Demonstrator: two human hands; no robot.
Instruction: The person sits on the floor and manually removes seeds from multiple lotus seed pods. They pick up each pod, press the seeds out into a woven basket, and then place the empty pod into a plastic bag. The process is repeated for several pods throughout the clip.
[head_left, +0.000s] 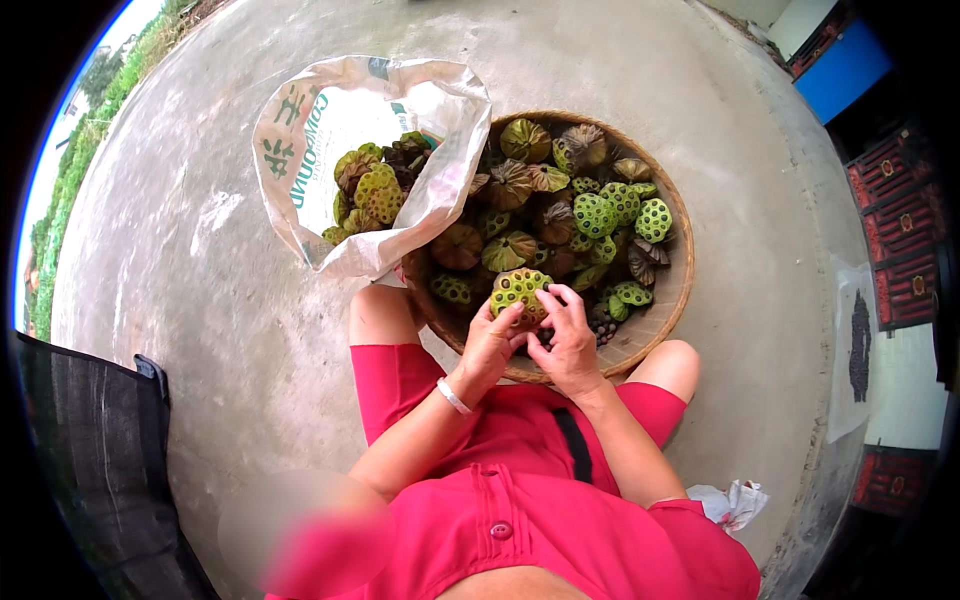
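My left hand (489, 341) grips a green-yellow lotus seed pod (519, 291) whose face of dark seeds is turned up. Fingers of my right hand (566, 337) touch the pod's right edge; whether a seed is between them cannot be told. Below both hands, a round woven basket (679, 300) rests between my knees. It holds many lotus pods, some green like the pod (595, 215) on the right, others brown and wilted like the pod (457, 247) on the left. Loose dark seeds (602, 326) lie at the basket's near side, partly hidden by my right hand.
An open white woven sack (367, 259) with more lotus pods (380, 193) leans over the basket's left rim. Dark mesh netting (97, 450) lies at the lower left. A crumpled plastic bag (739, 504) is on the concrete floor (757, 225) to my right, near a sheet with dark material (859, 345).
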